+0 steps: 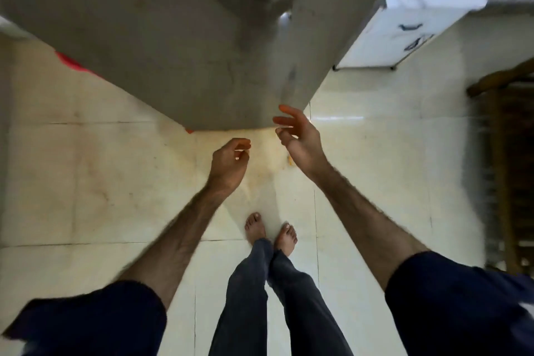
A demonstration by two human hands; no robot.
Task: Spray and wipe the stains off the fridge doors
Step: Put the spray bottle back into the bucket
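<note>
Hands first: the left hand point(229, 165) hangs in the air with its fingers curled loosely in, and there is nothing in it. The right hand point(299, 139) is open, fingers spread, and it holds nothing too. Its fingertips point(284, 109) are right by the bottom corner of the fridge point(179, 46), but I cannot tell if they touch it. The two hands are near each other, a little apart, both low in front of the fridge.

Both arms are bare up to dark blue sleeves point(462, 306).

The fridge is a big grey box that fills the top of the view. Its grey door face looks dull and smudgy, with darker marks here and there. The picture is blurry, so the stains are hard to make out.

Below the hands are two bare feet point(271, 233) in dark trousers, standing close together on the floor point(86, 176). The floor is pale shiny tile with a yellowish patch near the fridge.

To the right of the fridge stands a white box point(404, 37) with blue marks on it. At the far right edge is something of brown wood point(502, 153). A bit of red point(72, 62) peeks out at the left side of the fridge.
</note>
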